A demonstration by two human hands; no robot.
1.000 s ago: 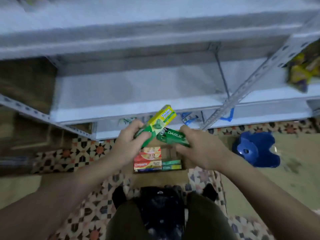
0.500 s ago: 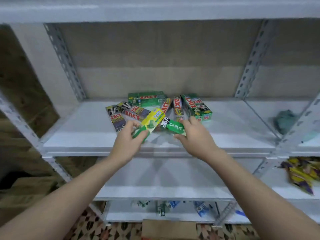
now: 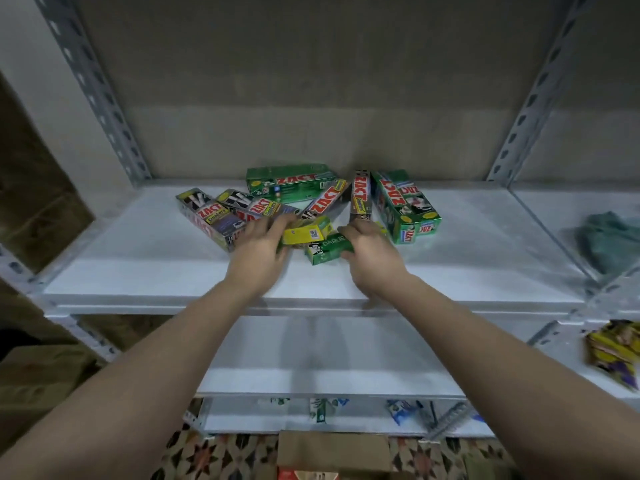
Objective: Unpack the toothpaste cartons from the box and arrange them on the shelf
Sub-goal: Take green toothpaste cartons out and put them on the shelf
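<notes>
On the white shelf (image 3: 485, 237), left to right: the left hand (image 3: 258, 249) grips a yellow carton (image 3: 306, 231), the right hand (image 3: 372, 249) grips a green Darlie carton (image 3: 327, 249), both near the Zact cartons (image 3: 403, 204). Placing step; next, I think, release and straighten them.

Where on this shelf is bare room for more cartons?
Bare patches on the shelf board: right of the green Zact cartons up to the right upright, and left of the Zact Smokers cartons. The middle is crowded, with both hands there.
</notes>
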